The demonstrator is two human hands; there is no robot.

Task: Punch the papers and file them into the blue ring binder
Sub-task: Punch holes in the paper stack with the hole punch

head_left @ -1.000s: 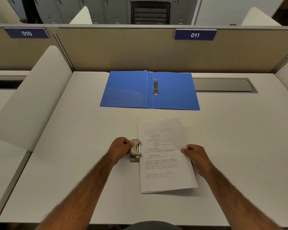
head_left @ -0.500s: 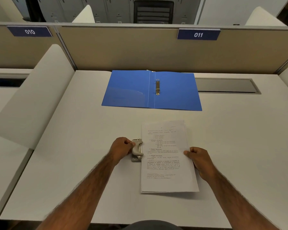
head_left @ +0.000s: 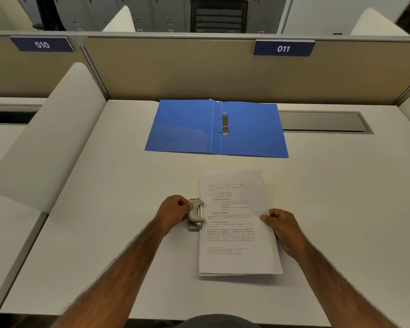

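Head view looks straight down on it: where are the papers (head_left: pixel 237 223) now?

Flat on the white desk (head_left: pixel 104 233), close in front of the person. Their left long edge is pushed against the hole punch (head_left: pixel 195 215); I can't tell how far it sits in the slot. The blue ring binder (head_left: pixel 192 129) lies open farther back, well apart from them, with its metal rings (head_left: pixel 224 124) just right of the spine.

And the hands?

The left hand (head_left: pixel 175 210) has its fingers curled round the back of the punch's grey lever. The right hand (head_left: pixel 283 227) pinches the stack's right edge, thumb on top and fingers underneath.

What do the sheets look like?

It's a thin stack of white sheets. The top one has black printed paragraphs, too small for me to read. The bottom edges are fanned slightly, so they aren't perfectly squared.

How would you say they'll handle?

They're light and floppy, I'd guess, and the sheets will slide over one another easily. Lifted by one edge, they would sag and splay. I'd keep that pinch midway along the right edge, opposite the punch, so the stack can't creep while the lever goes down. It's thin enough that the punch should bite through in one press.

And carrying them to the binder?

I'd hold both long edges, or put a flat hand under the stack, so the holes stay lined up. The paper round fresh holes tears easily, so they should go onto the rings gently.
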